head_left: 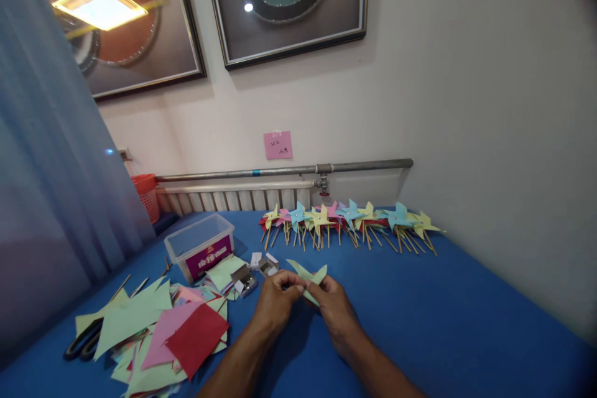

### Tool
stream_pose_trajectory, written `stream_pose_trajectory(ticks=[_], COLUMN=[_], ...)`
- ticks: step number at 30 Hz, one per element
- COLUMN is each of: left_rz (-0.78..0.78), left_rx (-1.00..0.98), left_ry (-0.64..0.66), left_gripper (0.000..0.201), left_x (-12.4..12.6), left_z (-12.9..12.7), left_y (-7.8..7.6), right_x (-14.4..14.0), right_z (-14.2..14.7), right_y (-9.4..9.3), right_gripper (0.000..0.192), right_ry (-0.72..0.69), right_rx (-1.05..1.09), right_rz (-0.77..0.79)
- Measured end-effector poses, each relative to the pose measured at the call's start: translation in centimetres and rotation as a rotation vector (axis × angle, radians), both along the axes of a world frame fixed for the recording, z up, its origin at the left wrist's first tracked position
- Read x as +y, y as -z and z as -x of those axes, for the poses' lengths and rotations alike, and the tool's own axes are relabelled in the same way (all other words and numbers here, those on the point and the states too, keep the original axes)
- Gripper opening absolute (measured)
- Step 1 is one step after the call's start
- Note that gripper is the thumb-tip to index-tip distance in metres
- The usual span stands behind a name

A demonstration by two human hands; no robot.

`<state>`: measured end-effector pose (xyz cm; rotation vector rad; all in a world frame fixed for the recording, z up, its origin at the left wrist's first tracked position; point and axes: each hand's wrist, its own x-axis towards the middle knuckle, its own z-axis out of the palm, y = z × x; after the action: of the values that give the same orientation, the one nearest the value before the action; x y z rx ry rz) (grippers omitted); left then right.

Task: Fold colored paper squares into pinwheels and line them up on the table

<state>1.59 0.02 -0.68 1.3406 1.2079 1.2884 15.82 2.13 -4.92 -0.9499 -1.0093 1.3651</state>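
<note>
Paper (308,276), pale green, light & floppy, creases easily. Your left hand (278,297) & right hand (332,303) both pinch it; hold near center folds, gently.

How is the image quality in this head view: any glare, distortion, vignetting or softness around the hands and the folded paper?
Head view: wide-angle bending bows the grey wall pipe and tilts the framed pictures. A ceiling lamp glares in the left framed picture's glass. The right corners darken. The left hand and right hand, pinching the pale green folded paper, are evenly lit but slightly soft, casting faint shadows on the blue tabletop.
</note>
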Motion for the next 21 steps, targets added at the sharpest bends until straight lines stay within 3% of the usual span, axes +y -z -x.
stream_pose_trajectory(ticks=[7,21], left_rz=[0.02,-0.013], left_rx=[-0.011,0.159], left_ry=[0.043,-0.017], left_gripper=[0.012,0.005], left_x=[0.1,-0.2], left_z=[0.2,0.5], left_y=[0.0,-0.5], right_x=[-0.6,-0.7], right_z=[0.1,0.0], right_y=[-0.4,-1.0], right_gripper=[0.042,0.038], right_ry=[-0.055,-0.103], right_rx=[0.11,0.054], right_rz=[0.051,0.058])
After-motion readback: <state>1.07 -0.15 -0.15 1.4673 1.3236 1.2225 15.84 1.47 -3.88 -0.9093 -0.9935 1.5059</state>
